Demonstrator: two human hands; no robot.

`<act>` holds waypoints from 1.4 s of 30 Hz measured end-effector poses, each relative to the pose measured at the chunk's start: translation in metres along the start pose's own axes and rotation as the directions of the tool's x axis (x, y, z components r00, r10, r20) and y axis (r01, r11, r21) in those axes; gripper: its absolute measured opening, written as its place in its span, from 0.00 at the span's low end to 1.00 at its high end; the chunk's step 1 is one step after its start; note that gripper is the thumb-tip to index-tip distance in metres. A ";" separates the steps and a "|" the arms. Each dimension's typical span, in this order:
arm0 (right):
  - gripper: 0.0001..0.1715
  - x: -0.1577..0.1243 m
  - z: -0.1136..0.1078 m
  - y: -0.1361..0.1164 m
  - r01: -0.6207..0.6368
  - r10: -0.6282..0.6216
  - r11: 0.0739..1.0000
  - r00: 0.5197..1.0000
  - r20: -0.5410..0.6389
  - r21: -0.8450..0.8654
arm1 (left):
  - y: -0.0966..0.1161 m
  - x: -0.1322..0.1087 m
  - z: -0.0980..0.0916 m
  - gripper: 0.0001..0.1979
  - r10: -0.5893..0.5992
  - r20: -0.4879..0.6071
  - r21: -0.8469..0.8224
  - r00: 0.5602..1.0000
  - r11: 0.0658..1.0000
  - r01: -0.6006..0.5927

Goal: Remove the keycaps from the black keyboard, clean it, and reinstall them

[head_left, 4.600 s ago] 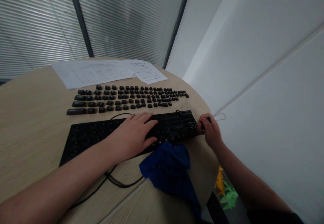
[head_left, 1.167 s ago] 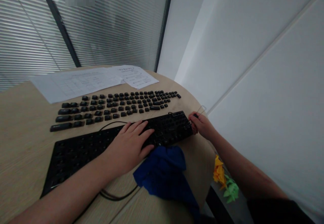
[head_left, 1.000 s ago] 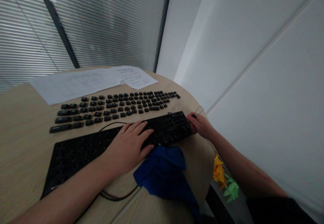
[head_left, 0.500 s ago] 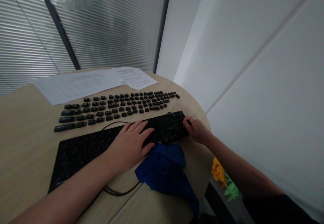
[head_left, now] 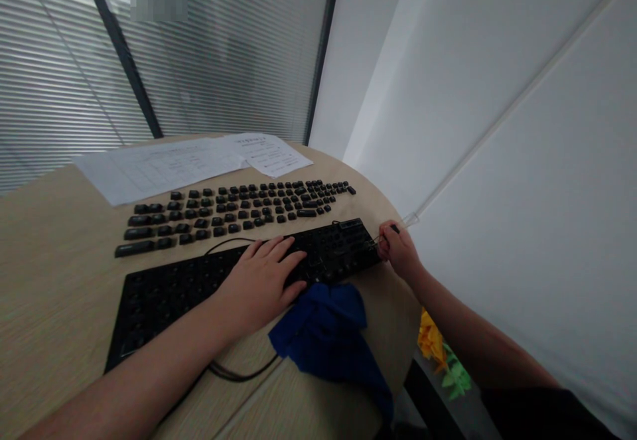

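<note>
A black keyboard (head_left: 164, 300), stripped of many of its keycaps, lies slantwise across the table. My left hand (head_left: 261, 281) rests flat on its middle, fingers spread and open, holding nothing. At the keyboard's right end, my right hand (head_left: 398, 249) is closed around a thin wire keycap puller (head_left: 412, 219) with a dark handle. Wire ends stick out on both sides of the fist, those on the left reaching over the keyboard's right keys. Beyond the keyboard, loose black keycaps (head_left: 203, 222) stand in several rows. A blue cloth (head_left: 328, 334) lies crumpled against the keyboard's near edge.
Printed paper sheets (head_left: 169, 168) lie at the back of the round wooden table (head_left: 44, 241). A black cable (head_left: 239, 379) loops near my left forearm. A white wall (head_left: 522, 194) stands close at the right, with orange artificial flowers (head_left: 430, 340) below the table edge.
My right hand has pulled back to the right, off the keyboard's end, and the puller's wires now show. My left hand stays in place on the keyboard. The view has shifted slightly.
</note>
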State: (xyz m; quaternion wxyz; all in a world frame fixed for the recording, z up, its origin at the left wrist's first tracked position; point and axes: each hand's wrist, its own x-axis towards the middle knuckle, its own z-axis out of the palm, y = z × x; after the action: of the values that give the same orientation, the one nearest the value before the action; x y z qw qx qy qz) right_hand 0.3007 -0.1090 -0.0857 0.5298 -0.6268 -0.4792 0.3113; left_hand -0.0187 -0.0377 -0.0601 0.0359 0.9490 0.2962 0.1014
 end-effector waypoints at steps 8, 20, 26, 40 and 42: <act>0.21 -0.004 0.015 -0.026 0.094 -0.075 0.974 0.992 -0.098 0.206 | 0.005 0.001 -0.002 0.23 -0.005 -0.054 -0.042 0.999 0.999 0.003; 0.15 -0.053 0.074 -0.081 -0.351 0.137 0.820 0.887 0.440 0.452 | 0.025 -0.009 -0.031 0.11 0.424 -0.466 -0.018 0.777 0.873 -0.487; 0.17 -0.054 0.069 -0.079 -0.425 0.224 0.845 0.832 0.508 0.324 | 0.026 -0.009 -0.031 0.06 0.412 -0.340 -0.178 0.845 0.854 -0.488; 0.29 -0.048 0.050 -0.094 -0.040 0.052 0.998 0.913 0.405 -0.037 | 0.028 -0.013 -0.045 0.03 0.366 -0.421 -0.320 0.830 0.797 -0.513; 0.22 -0.051 0.045 -0.096 0.029 0.027 0.993 0.878 0.477 -0.111 | 0.026 -0.012 -0.046 0.03 0.343 -0.476 -0.288 0.810 0.809 -0.512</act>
State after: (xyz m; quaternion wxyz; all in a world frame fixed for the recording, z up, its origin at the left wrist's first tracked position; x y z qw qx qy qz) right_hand 0.2170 -0.1417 -0.0098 0.3586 -0.5597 -0.6124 0.4279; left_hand -0.0241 -0.0652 -0.0141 0.1445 0.9214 0.0430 0.3581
